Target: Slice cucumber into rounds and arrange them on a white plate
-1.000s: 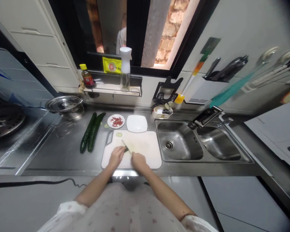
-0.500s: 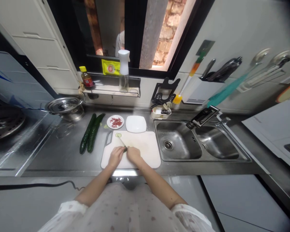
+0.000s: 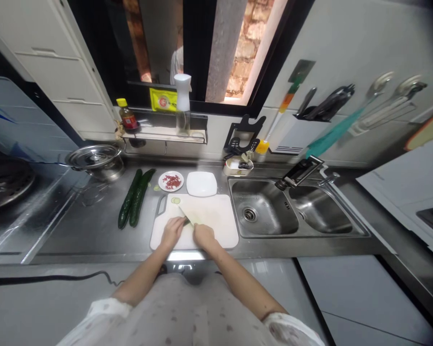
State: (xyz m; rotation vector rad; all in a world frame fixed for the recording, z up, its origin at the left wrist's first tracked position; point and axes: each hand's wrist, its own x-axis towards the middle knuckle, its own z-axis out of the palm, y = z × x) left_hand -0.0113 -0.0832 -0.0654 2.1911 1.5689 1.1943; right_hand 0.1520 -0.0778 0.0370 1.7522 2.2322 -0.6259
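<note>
My right hand is closed around the handle of a kitchen knife, its pale blade slanting up and left over the white cutting board. My left hand is closed on a piece of cucumber, mostly hidden by the fingers, close to the blade's left side. Thin cucumber slices lie near the board's upper left. Left of the board, two whole dark green cucumbers rest side by side on the steel counter.
Behind the board stand a plate of chopped red pieces and a white square plate. A double sink with a black faucet is to the right. A lidded steel pot stands at the back left.
My right hand has shifted slightly right and down with the knife, away from my left hand. More of the blade shows. My left hand stays nearly in place.
</note>
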